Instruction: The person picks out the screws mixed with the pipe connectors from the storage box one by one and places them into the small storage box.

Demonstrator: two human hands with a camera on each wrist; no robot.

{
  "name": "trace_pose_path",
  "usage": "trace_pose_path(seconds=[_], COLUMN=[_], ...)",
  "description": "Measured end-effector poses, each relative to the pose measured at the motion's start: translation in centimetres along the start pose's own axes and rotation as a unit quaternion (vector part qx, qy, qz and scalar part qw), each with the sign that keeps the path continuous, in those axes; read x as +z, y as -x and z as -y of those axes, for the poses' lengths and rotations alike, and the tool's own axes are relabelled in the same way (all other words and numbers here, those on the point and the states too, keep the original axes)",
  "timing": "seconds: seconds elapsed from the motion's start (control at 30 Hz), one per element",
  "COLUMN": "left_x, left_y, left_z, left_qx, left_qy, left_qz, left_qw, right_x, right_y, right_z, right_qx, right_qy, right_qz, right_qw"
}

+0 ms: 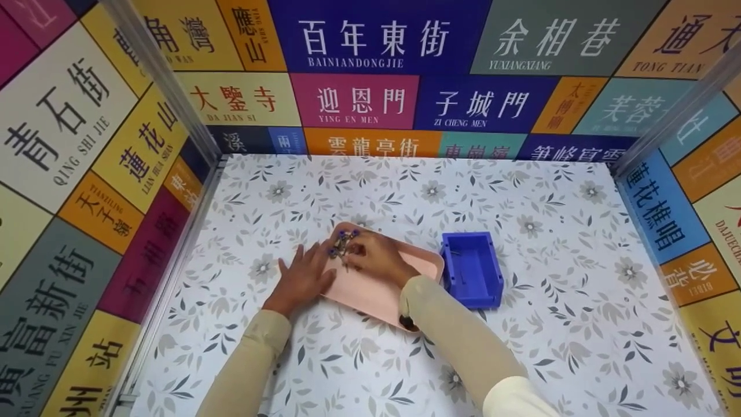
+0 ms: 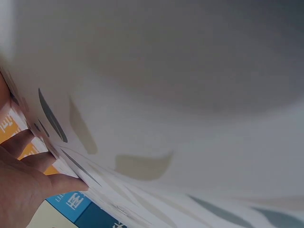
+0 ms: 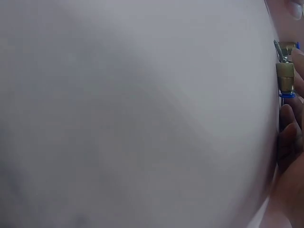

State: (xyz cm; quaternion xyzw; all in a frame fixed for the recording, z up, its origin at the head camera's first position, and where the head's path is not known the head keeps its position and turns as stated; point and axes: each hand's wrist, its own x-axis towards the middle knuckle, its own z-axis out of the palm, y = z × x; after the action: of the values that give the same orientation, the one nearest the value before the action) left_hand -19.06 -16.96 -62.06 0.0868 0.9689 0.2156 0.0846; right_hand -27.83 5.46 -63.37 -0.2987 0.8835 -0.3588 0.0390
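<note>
In the head view, the small metal fittings [image 1: 343, 243] are largely covered by the fingers of the right hand [image 1: 376, 255], so their number cannot be told. The pink tray [image 1: 370, 289] is partly hidden beneath both hands. In the right wrist view, one brass fitting [image 3: 285, 76] is cut off at the edge, beside a blurred surface.

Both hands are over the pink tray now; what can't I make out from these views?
- Head view: the small brass-and-blue fittings are too small to count, and the right hand covers part of them.
- Head view: whether the left hand grips anything; its fingertips meet the pile.
- Blue bin: contents unclear, too small.
- Left wrist view: blurred tablecloth fills it.
- Right wrist view: blurred; one fitting at the edge.
</note>
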Motion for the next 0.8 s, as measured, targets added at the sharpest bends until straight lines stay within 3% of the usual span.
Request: trace_pose_path(seconds=[0.4,0.8], left_x=[0.01,-0.03], left_y=[-0.11,-0.09], left_z=[0.07,0.14], left_qx=[0.007,0.009], left_qy=[-0.011,-0.01], left_qz=[-0.002,-0.002], left_qw=[0.9999,0.9999], right_x=[0.18,0.38], right_y=[-0.04,-0.1], right_z=[-0.03,-0.23], right_qx=[-0.019,-0.011], right_qy=[0.038,0.026], right_qz=[-0.007,-0.008], right_qw=[0.9991,0.9996])
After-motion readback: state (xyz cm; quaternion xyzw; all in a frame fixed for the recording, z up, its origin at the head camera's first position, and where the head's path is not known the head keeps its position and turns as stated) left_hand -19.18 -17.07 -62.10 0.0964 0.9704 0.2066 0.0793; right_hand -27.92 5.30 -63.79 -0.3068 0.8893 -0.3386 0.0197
